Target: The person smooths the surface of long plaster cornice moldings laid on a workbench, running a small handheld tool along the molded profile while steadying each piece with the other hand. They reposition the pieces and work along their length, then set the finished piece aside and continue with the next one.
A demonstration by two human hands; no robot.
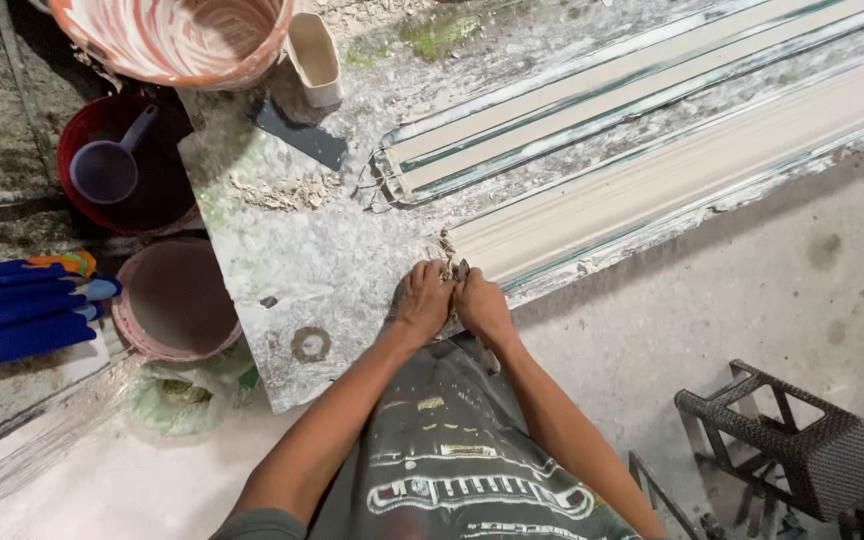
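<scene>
Both hands meet at the near end of a long plaster moulding strip (652,185) that lies on the bench (292,270). The left hand (422,302) and the right hand (480,305) are pressed side by side, knuckles touching, fingers curled onto the strip's end corner. Something small and dark shows between the fingertips, perhaps a tool or a scrap of fibre; the view is too coarse to tell which.

The strip runs away from the hands up and to the right, its long axis slanting toward the far right corner of the view, so only its end is within reach and neither hand is plainly nearer. It is pale cream, flat along the middle, with ragged plaster crumbs along its edges and a thin greenish line down its near side.

A second, similar strip (592,110) lies parallel just beyond it, its end further to the left. Left of the hands stand a pink bucket (174,300), a red tub (122,165) with a blue scoop (112,165), and a striped basin (177,40). A dark wicker stool (792,440) stands at lower right.
</scene>
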